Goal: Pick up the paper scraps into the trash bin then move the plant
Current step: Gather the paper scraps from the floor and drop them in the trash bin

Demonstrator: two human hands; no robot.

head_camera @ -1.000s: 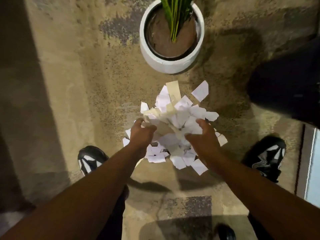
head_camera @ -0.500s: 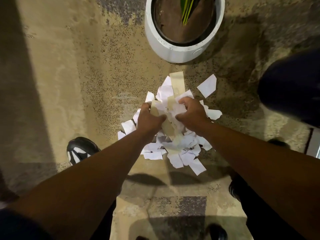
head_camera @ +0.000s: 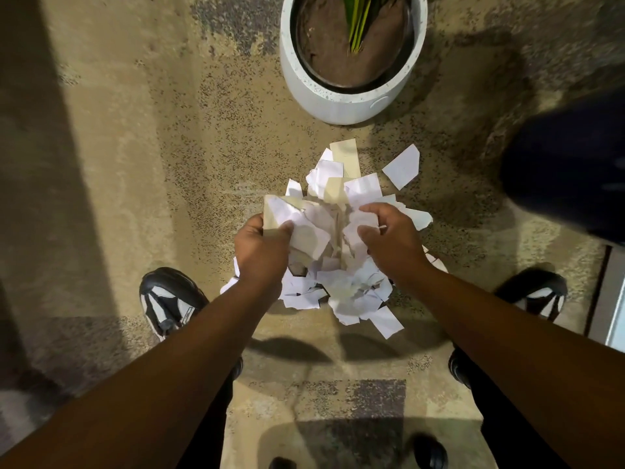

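A heap of white and beige paper scraps (head_camera: 341, 286) lies on the carpet between my feet. My left hand (head_camera: 262, 247) is closed on a bunch of scraps at the heap's left side. My right hand (head_camera: 389, 240) curls around scraps on the right side, so both hands hold one bundle (head_camera: 314, 225) between them just above the heap. One loose white scrap (head_camera: 402, 165) lies apart at the upper right. The plant (head_camera: 360, 18) with green leaves stands in a white round pot (head_camera: 338, 99) of brown soil, just beyond the heap.
A dark rounded object (head_camera: 568, 164) sits at the right, blurred. My two black-and-white shoes (head_camera: 169, 299) (head_camera: 537, 292) flank the heap. A pale vertical edge (head_camera: 614, 299) runs along the far right. Patterned beige carpet (head_camera: 152, 164) covers the floor.
Both hands have closed in on the heap from its sides and gathered scraps into a bundle between them. The view has shifted down, so the pot sits nearer the top edge.
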